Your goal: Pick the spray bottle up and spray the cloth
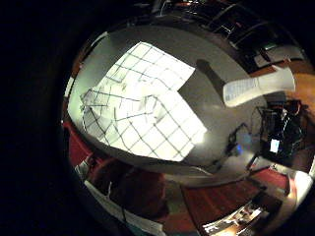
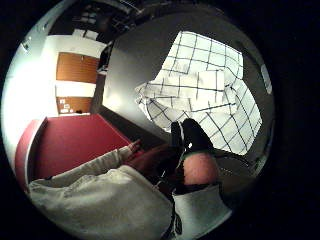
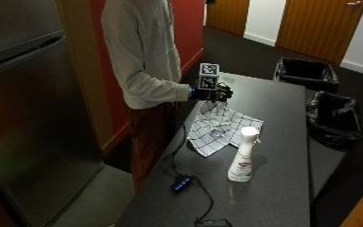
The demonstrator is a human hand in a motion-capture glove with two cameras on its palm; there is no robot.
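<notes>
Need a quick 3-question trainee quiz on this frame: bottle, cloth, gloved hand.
1. True or false: the spray bottle stands upright on the table.
2. The gloved right hand is: A gripping the bottle, B hovering above the checked cloth, C pressing on the cloth.
3. Fill in: the bottle stands ____ the cloth, not on it.

Key: 1 true. 2 B. 3 beside.

A dark grey table (image 3: pixel 282 109) fills the centre of the frame; a checked cloth (image 3: pixel 222 127) lies crumpled in the middle; a white spray bottle (image 3: pixel 243 156) stands lower right of it; a black cable (image 3: pixel 197 189) with a small box (image 3: pixel 181 183) runs along the lower left edge.
</notes>
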